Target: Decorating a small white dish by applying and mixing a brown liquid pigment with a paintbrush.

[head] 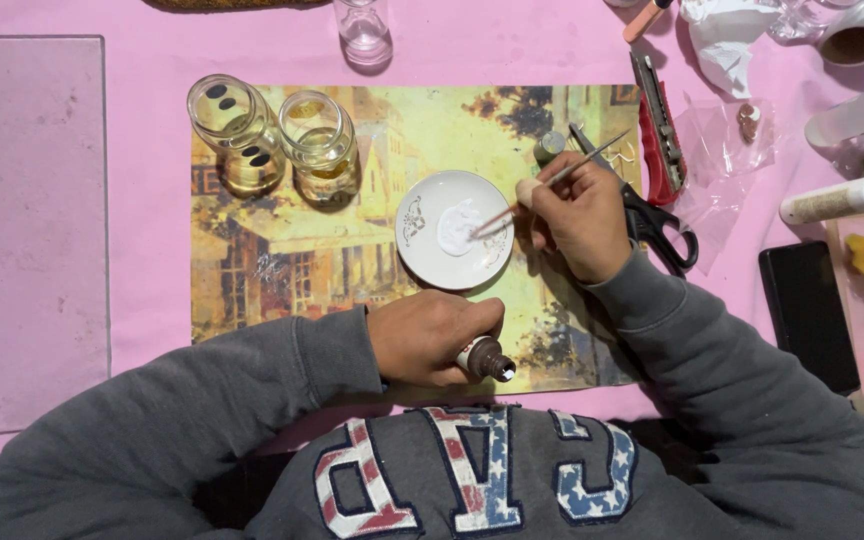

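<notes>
My right hand (577, 215) grips a thin paintbrush (552, 183), and the brush tip rests in a blob of white paint on a small white saucer (422, 245). My left hand (432, 335) is closed around a small brown-capped paint bottle (487, 358), held on its side just below the saucer. Both hands lie over a yellow-brown printed picture sheet (282, 260) spread on the pink table cover. Grey sleeves cover both arms.
Two glass jars (237, 130) (320, 145) of yellowish liquid stand on the sheet's upper left. Black scissors (652, 220) and a red utility knife (657, 130) lie right of my right hand. A clear pane (27, 230) lies at left; a dark phone (807, 310), tubes and crumpled paper crowd the right.
</notes>
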